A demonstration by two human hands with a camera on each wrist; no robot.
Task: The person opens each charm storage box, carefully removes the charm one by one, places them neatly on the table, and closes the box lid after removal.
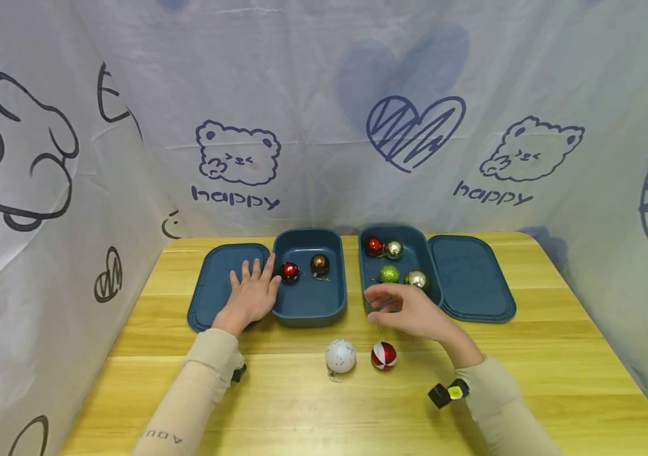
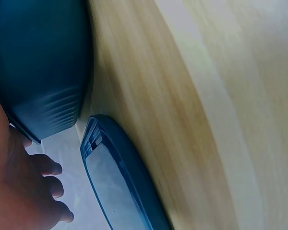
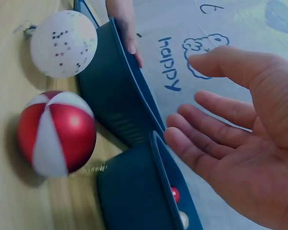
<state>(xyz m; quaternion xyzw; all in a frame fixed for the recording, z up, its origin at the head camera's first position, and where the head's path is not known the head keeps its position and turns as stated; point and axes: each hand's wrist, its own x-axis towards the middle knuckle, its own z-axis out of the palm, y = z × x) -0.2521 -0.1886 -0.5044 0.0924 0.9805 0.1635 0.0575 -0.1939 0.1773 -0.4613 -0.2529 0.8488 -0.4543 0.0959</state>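
My left hand has its fingers spread at the left rim of the left blue box, above a lid. That box holds a red ball and a brown ball. Over the near edge of the right blue box hovers my right hand, fingers loosely bent with nothing between them. Inside lie a red ball, a green glitter ball and two pale gold balls. A red-and-white ornament and a white speckled ornament rest on the table before the boxes.
A blue lid lies left of the left box, partly under the left hand. Another lid lies right of the right box. White printed cloth stands behind and beside the wooden table.
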